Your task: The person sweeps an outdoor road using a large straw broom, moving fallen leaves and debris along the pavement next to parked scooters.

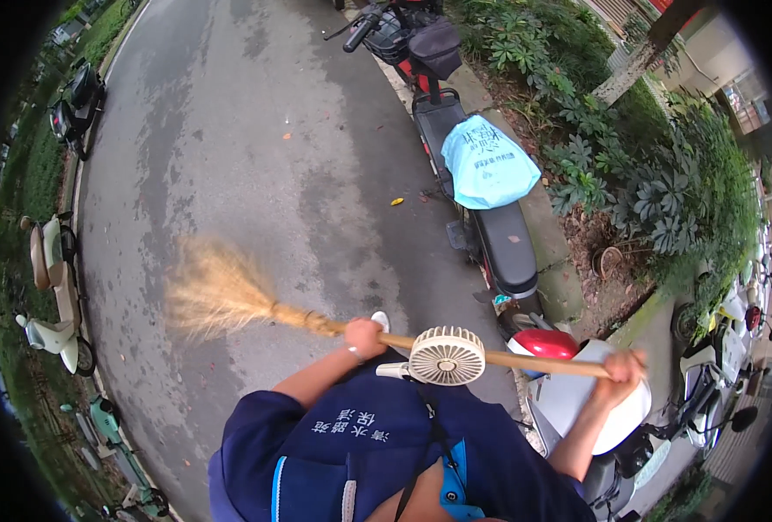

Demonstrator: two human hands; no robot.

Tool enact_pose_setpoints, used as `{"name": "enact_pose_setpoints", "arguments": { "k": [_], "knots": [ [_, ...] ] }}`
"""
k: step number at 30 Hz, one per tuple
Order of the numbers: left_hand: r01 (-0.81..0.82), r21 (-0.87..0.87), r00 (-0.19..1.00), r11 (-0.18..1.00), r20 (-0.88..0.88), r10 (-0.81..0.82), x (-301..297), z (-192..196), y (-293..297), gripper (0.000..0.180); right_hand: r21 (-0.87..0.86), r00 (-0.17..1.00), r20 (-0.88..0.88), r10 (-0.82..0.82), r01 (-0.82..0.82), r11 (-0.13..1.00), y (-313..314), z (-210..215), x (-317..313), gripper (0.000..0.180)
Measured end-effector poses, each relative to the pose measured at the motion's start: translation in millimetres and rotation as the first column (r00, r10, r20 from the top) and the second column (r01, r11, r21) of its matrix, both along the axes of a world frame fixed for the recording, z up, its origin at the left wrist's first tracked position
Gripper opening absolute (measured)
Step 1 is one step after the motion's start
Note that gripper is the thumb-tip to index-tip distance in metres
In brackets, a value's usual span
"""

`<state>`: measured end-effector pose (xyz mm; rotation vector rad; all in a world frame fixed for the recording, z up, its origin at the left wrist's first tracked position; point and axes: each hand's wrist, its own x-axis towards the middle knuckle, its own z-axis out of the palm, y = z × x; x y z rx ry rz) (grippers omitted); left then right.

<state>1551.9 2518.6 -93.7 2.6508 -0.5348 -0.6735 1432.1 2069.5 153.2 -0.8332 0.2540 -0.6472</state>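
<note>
I hold a straw broom (229, 296) with a long wooden handle across my body. My left hand (364, 336) grips the handle near the bristle head. My right hand (622, 367) grips the far end of the handle at the right. The bristles are blurred and fan out over the wet grey pavement (247, 148) at the left. A small white neck fan (446, 355) hangs at my chest in front of the handle. My white shoe tip (380, 319) shows just behind my left hand.
Parked scooters line the right kerb, one black (507, 248) with a light blue plastic bag (486, 163) on its seat, one red and white (568, 383) by my right arm. More scooters (53, 287) stand at the left edge. Shrubs (629, 174) fill the right. A yellow leaf (397, 202) lies on the pavement.
</note>
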Motion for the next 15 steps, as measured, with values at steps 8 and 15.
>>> {"name": "enact_pose_setpoints", "arguments": {
  "k": [8,15],
  "knots": [
    [0.518,-0.583,0.853,0.626,0.403,-0.33,132.6,80.5,-207.2,0.024,-0.515,0.829,0.305,-0.469,0.558,0.651,37.7,227.4,-35.5,0.022],
    [0.435,-0.48,0.867,0.762,-0.005,-0.498,161.5,34.2,-166.3,0.025,-0.606,0.933,0.141,-0.331,0.345,0.716,-34.6,142.3,62.5,0.018]
  ]
}}
